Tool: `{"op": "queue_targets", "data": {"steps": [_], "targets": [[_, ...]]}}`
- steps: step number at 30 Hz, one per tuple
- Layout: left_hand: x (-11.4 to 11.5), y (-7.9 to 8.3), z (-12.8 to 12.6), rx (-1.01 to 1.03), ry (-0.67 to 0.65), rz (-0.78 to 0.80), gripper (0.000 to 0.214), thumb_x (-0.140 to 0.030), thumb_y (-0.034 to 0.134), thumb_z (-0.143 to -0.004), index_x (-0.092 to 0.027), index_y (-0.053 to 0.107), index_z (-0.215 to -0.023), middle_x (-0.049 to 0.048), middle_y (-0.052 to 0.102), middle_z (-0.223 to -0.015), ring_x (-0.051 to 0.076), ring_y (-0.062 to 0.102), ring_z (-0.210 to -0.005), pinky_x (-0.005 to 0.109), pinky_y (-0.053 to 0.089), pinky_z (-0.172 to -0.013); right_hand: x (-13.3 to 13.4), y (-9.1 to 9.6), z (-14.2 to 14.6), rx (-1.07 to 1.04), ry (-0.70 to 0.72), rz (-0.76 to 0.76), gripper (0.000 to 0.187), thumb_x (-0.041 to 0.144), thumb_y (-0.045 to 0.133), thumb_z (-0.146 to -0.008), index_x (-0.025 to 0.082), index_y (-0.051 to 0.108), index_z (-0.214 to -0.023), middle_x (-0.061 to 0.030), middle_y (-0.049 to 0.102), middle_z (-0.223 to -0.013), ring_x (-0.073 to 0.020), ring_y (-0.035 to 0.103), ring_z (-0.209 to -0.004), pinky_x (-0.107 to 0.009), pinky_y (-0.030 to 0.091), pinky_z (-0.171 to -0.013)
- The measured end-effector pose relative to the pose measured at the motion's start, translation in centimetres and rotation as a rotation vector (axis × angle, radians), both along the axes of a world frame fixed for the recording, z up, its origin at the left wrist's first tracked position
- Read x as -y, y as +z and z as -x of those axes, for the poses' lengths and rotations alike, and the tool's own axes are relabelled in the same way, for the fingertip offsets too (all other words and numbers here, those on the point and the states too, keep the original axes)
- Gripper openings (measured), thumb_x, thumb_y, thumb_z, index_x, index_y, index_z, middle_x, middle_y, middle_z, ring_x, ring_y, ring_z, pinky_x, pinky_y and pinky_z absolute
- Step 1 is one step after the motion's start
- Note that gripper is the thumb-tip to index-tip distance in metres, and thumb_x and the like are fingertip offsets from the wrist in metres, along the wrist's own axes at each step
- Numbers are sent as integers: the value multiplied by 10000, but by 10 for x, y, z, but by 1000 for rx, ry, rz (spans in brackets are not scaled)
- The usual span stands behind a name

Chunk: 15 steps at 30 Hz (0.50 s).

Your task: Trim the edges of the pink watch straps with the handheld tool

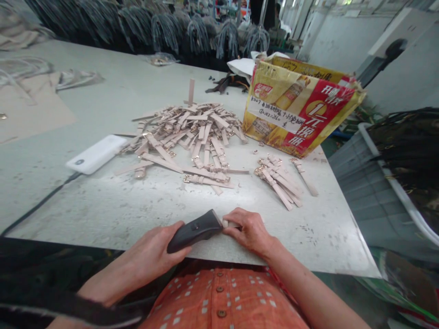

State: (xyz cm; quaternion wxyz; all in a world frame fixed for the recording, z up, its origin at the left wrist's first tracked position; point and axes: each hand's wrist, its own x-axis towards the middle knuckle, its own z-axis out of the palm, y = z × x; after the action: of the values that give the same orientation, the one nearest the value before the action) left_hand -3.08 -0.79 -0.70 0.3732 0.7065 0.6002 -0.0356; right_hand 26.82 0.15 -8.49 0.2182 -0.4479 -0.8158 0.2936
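At the near edge of the grey table [113,214] the left hand [151,256] is wrapped around the grip of a dark handheld tool [194,230], fingers curled closed about it, the tool's flat head pointing toward the right hand [248,230]. The right hand's fingers are pinched together on a small pale strap piece [227,223], which sits right at the tool's tip, touching or nearly so. Taking the tool as the mark: beyond it, well apart toward the table's middle, lies a large loose heap of beige straps [190,137] with metal buckles; beyond and to its right, nearer, is a small tidy bundle of the same straps [279,178]. Further behind that bundle stands a yellow-and-red cardboard box [302,112] with a handwritten label. Beyond and to the tool's left lies a white power bank [97,154] with a dark cable [37,205] trailing off toward the table edge. Far right of the tool, off the table, a grey plastic crate [363,192] holds dark material. Nothing lies between the hands and the strap heap.
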Motion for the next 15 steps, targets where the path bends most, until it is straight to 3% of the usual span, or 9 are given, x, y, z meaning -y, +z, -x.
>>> {"op": "queue_targets", "data": {"steps": [8,15], "targets": [[10,7,13,-32,80,12,406,-586,559,-866,-264,765,-1002,50,896,-911,306,842,-857,363,574,-782,2,-10,-1,-19,-17,-6,213,232,856,-1048,232,871,-1261,-91,869,-1138,-254,821,-1056,-313,596,-888],[5,-12,-5,45,48,-75,279,-518,613,-884,-286,755,-944,3,877,-837,256,839,-792,311,565,-718,1,-5,4,-9,-20,18,169,251,839,-1056,240,864,-1224,-86,866,-1156,-261,828,-1098,-313,596,-909]]}}
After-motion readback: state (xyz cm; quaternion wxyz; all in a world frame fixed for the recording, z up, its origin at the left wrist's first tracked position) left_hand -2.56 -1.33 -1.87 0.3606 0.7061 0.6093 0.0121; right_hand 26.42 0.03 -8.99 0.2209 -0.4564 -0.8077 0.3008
